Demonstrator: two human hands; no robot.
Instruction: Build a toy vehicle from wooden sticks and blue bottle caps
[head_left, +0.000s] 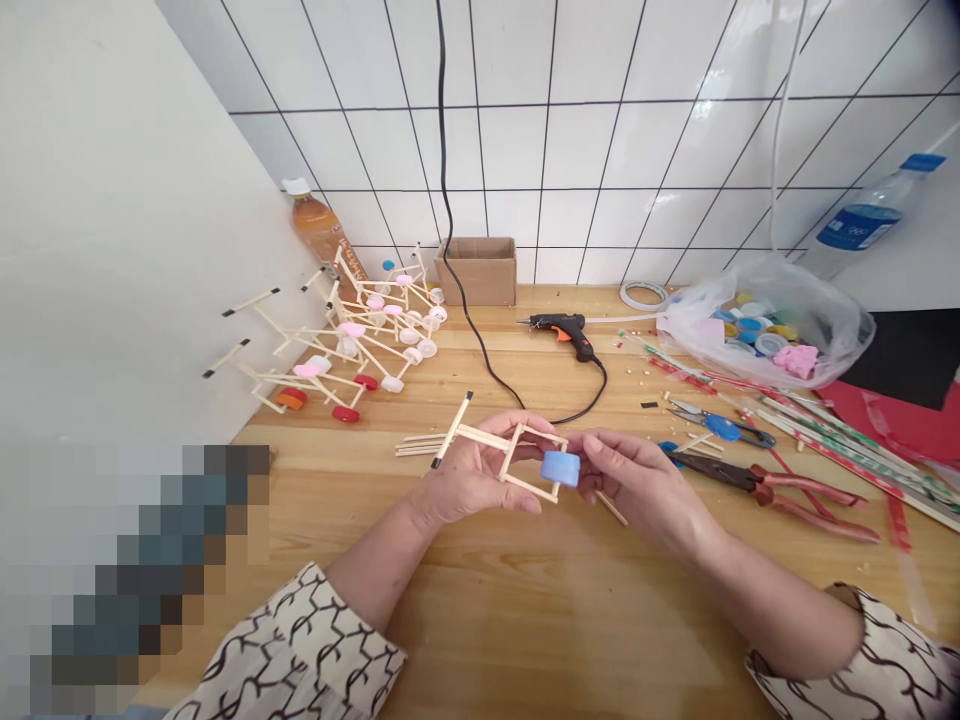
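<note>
My left hand (480, 475) is closed around a small frame of wooden sticks (484, 437), which it holds above the table. One end of the frame is a crossbar with black-tipped ends; the other is a rectangle. A blue bottle cap (560, 468) sits at the rectangular end. Right beside the cap is my right hand (637, 485), its thumb and fingers curled together near the frame's corner. Whether anything is pinched between them is hidden. Under the hands lie loose wooden sticks (431, 446).
Several similar stick frames (352, 330) with cap wheels stand at left. A glue gun (561, 330) and cardboard box (480, 272) are behind my hands. At right lie pliers (757, 480), scissors (724, 427), a bag of caps (832, 300) and packaged sticks (855, 450).
</note>
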